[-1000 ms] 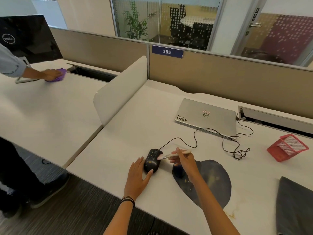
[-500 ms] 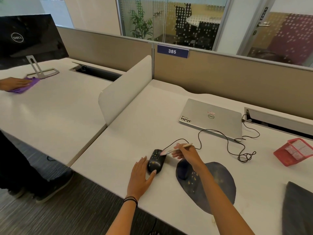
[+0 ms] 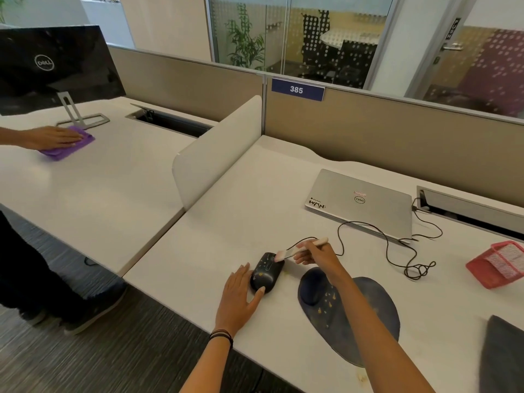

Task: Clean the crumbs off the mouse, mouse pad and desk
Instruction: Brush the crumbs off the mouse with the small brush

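Mouse [image 3: 266,272] sits in the lower middle of the frame on the white desk [image 3: 226,222], just left of the dark mouse pad [image 3: 380,307], and pale crumbs speckle its black back. The left hand [image 3: 239,296] lies flat and relaxed against it, fingers straight along its left flank and the thumb tip touching its near end, so it steadies the mouse without really clasping it. The right hand [image 3: 317,258] pinches a small brush [image 3: 290,252] between thumb and fingertips, and the pink bristles touch the mouse's far right edge. The main risk, as I judge it, is scatter. A quick flick toward the right of the frame would send crumbs onto the pad, which already carries yellow flecks around its wrist rest, or onto the bare strip of desk between the two, where a yellowish speck shows. Either means more sweeping later. A flick toward the lower edge could drop them over the desk's front onto the carpet. Because the left hand only rests against it, a firm stroke could skid or turn the mouse, and its cable [image 3: 388,251], looped toward the laptop [image 3: 360,202] right of centre, could tug. Bristles may also push bits into the gaps round the buttons; whether any sit there I cannot tell.
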A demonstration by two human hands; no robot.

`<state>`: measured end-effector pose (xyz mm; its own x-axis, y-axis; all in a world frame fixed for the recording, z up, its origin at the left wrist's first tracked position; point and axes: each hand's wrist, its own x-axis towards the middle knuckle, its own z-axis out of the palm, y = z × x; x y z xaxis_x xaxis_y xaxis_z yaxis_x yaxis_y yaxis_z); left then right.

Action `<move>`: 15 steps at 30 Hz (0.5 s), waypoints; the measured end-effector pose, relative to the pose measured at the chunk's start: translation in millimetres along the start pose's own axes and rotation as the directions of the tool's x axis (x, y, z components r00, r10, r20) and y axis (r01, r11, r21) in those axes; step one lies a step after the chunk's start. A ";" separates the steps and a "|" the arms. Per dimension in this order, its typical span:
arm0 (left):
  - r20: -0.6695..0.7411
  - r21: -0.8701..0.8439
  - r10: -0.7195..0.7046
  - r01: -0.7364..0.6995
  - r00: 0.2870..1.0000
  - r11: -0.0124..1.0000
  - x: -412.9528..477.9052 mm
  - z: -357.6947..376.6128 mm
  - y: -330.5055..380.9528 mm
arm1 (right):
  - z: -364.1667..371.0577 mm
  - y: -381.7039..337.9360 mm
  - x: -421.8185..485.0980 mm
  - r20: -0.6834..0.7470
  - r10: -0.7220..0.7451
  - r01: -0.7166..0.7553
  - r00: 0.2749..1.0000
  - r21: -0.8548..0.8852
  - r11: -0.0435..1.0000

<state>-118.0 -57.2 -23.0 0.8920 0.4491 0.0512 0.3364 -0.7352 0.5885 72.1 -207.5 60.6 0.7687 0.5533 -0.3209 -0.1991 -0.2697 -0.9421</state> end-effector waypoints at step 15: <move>-0.002 0.009 0.010 -0.010 1.000 1.000 -0.1 0.1 -0.6 | 0.4 5.4 -1.8 -0.014 0.047 -0.046 0.999 0.038 0.998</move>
<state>-118.3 -56.9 -23.4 0.8947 0.4428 0.0586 0.3303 -0.7442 0.5806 69.4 -209.6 56.1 0.7672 0.5287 -0.3632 -0.2575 -0.2647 -0.9293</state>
